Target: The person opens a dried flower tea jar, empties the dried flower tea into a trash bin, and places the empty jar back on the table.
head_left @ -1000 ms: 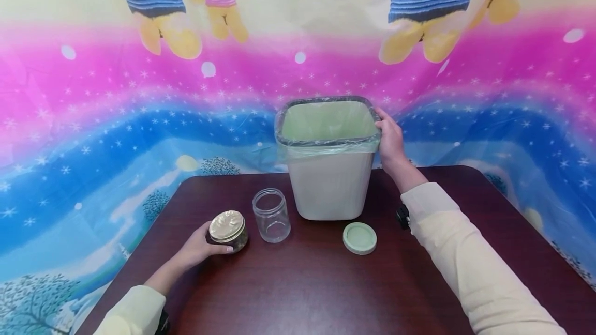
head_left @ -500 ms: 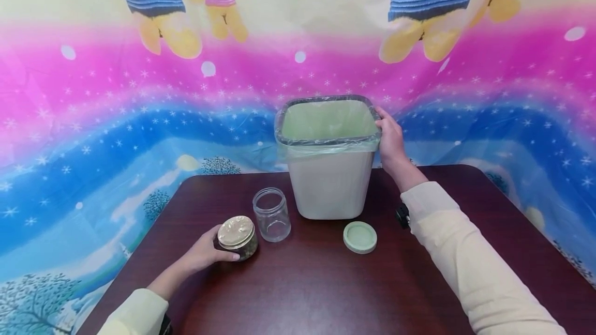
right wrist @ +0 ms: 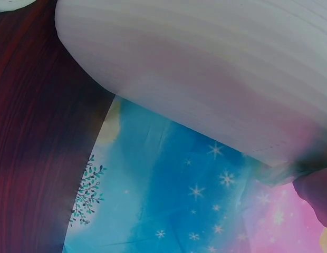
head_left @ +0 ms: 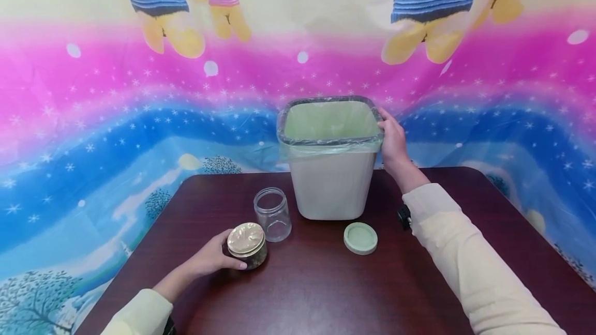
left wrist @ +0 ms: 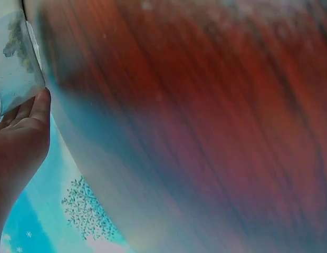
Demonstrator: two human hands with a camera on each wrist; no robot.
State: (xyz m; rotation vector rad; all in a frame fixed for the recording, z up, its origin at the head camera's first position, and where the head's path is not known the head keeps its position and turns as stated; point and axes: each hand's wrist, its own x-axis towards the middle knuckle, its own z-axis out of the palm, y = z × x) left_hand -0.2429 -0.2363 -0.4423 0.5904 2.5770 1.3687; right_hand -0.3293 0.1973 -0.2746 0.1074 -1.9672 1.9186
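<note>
**jarfan22:** ok so what's each hand on? Lower left of centre in the head view, the left hand [head_left: 211,260] has its fingers curled round a small jar with a gold lid [head_left: 247,245], thumb across the front. The jar's sitting on the dark red table [head_left: 316,293], just below-left of an empty clear jar [head_left: 272,214] with no lid on it, really close, but I can't tell if they touch.

**binwatcher:** yep, and the right hand [head_left: 393,141] is up at centre-right, gripping the right rim of the white bin [head_left: 330,185]. Fingers wrapped over the edge where the green liner bag [head_left: 328,120] folds over. The bin stands upright at the back middle of the table.

**jarfan22:** there's a pale green lid [head_left: 360,238] lying flat, below the bin's right corner, well apart from both hands.

**binwatcher:** wrist views don't add much. The left one only shows the hand's edge [left wrist: 18,139] against something clear at the far left, plus blurry table. The right one is mostly bin wall [right wrist: 205,79] and starry backdrop cloth [right wrist: 174,195].
</note>
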